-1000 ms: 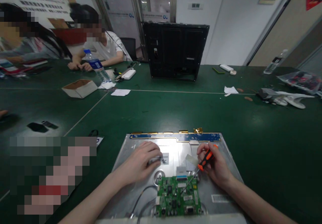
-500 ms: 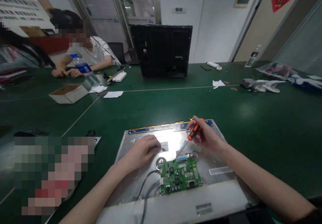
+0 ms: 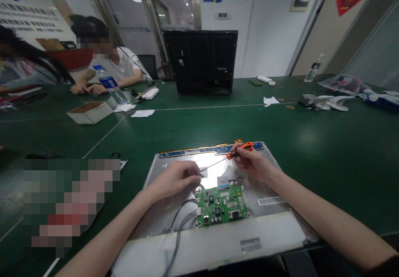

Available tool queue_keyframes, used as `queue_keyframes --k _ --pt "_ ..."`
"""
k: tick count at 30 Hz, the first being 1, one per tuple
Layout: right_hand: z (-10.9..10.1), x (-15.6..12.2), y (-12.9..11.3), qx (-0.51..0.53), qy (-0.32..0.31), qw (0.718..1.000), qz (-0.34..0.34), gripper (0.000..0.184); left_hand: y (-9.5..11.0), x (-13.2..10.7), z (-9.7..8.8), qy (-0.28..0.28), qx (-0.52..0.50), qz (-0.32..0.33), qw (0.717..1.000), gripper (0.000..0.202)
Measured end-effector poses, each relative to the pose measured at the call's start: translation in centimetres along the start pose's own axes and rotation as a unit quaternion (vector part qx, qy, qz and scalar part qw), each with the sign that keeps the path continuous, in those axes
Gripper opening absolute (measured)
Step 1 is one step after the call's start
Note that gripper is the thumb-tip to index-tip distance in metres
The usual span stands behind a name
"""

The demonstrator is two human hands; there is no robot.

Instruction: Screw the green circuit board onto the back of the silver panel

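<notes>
A silver metal display panel (image 3: 274, 173) lies face down on the green table in front of me. A green circuit board (image 3: 221, 206) sits on its near half, with grey cables (image 3: 179, 227) running off to the left. My right hand (image 3: 252, 165) is closed around an orange-handled screwdriver (image 3: 238, 150), whose thin shaft points left toward my left hand. My left hand (image 3: 176, 179) rests on the panel with fingers curled, fingertips pinched at a small spot by a white label (image 3: 204, 171); what they hold is too small to see.
A black monitor back shell (image 3: 202, 61) stands upright at the far side. A cardboard box (image 3: 90, 113), a water bottle (image 3: 110, 88) and papers lie at the left, where two other people sit. Plastic parts (image 3: 327, 102) and bags lie at the far right.
My right hand swung the screwdriver from pointing down at the circuit board to lying sideways, tip toward my left hand. The view shifted so the panel sits further from me.
</notes>
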State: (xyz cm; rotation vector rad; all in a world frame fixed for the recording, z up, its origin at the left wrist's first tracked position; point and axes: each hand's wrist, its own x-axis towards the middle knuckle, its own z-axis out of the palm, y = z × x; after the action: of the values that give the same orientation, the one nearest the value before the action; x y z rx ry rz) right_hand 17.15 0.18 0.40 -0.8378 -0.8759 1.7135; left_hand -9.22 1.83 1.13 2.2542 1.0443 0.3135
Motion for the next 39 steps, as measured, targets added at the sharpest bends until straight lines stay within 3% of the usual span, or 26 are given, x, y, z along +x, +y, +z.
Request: queue_keyframes --k 10,17,26,39 --pt "0.6 -0.5 1.0 -0.037 -0.020 0.999 -0.001 0.032 0.1 -0.5 -0.2 -0.073 -0.114 -0.008 0.991 0.012" --pt "0.6 -0.3 1.8 -0.059 -0.022 0.998 0.008 0.036 0.4 -0.8 -0.5 -0.098 -0.107 -0.002 0.989 0.012" --pt "0.8 0.1 1.9 -0.078 -0.016 0.997 0.015 0.039 0.2 -0.9 -0.1 -0.103 -0.085 0.026 0.991 0.008" --pt "1.1 -0.2 1.5 -0.098 -0.025 0.995 0.016 0.039 0.1 -0.7 0.3 -0.095 -0.082 0.014 0.992 0.007"
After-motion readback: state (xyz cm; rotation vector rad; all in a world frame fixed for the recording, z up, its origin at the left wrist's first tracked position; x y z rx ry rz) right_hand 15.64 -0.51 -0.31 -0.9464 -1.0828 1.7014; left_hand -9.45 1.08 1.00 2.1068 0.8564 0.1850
